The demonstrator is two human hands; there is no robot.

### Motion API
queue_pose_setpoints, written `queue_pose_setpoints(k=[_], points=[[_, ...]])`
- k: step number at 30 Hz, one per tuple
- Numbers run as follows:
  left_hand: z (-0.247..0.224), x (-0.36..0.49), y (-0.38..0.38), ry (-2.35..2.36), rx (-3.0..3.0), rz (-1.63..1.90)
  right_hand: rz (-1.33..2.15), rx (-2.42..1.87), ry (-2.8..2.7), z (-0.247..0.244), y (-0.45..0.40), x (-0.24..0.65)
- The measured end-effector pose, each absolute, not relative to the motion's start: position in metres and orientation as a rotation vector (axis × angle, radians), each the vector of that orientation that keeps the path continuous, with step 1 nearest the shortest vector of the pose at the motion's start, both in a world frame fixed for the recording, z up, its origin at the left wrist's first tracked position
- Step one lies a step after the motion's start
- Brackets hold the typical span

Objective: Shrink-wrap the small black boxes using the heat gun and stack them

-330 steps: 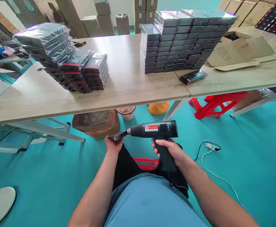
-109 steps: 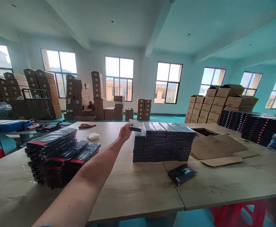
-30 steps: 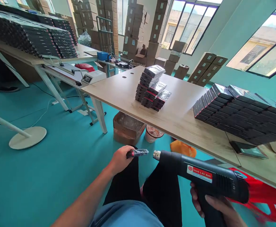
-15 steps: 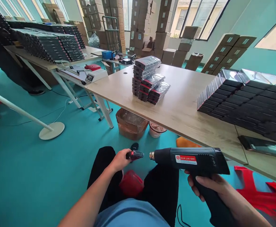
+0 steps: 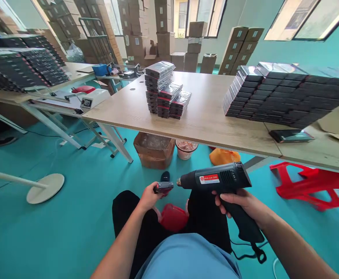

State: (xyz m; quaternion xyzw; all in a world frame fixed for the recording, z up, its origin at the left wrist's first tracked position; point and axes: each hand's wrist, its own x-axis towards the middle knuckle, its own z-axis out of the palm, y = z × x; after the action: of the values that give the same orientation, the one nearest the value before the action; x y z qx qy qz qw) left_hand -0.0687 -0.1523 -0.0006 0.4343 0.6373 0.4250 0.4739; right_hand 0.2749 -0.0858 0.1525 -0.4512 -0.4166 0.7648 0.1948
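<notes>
My left hand grips a small dark box wrapped in clear film, held above my lap. In my right hand is a black heat gun with a red label, my fingers wrapped round its handle. Its metal nozzle points left at the end of the box, with only a small gap between them. Ahead on the table, wrapped boxes stand in a stepped stack. A much larger stack of dark boxes fills the table's right part, with a single flat dark box in front of it.
The wooden table runs across in front of my knees. Beneath it are an open carton, a bin and an orange bag. Red stools lie right; a white stand base is left. A cord hangs from the heat gun.
My view has turned to the right, so the table and stacks appear further left. The heat gun's nozzle now tilts slightly downward, still facing the box. Both hands keep their hold.
</notes>
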Motion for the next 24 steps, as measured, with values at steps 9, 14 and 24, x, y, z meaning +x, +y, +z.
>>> queue_pose_setpoints(k=[9, 14, 24], points=[[-0.016, -0.074, -0.152, 1.505, 1.173, 0.953, 2.101, -1.337, -1.157, 0.174, -0.111, 0.243], [-0.01, -0.075, -0.143, 1.568, 1.268, 0.942, 2.157, -1.231, -1.242, 0.179, -0.107, 0.231], [0.005, -0.064, -0.123, 1.439, 0.801, 1.186, 2.166, -1.309, -1.231, 0.172, -0.055, 0.28]])
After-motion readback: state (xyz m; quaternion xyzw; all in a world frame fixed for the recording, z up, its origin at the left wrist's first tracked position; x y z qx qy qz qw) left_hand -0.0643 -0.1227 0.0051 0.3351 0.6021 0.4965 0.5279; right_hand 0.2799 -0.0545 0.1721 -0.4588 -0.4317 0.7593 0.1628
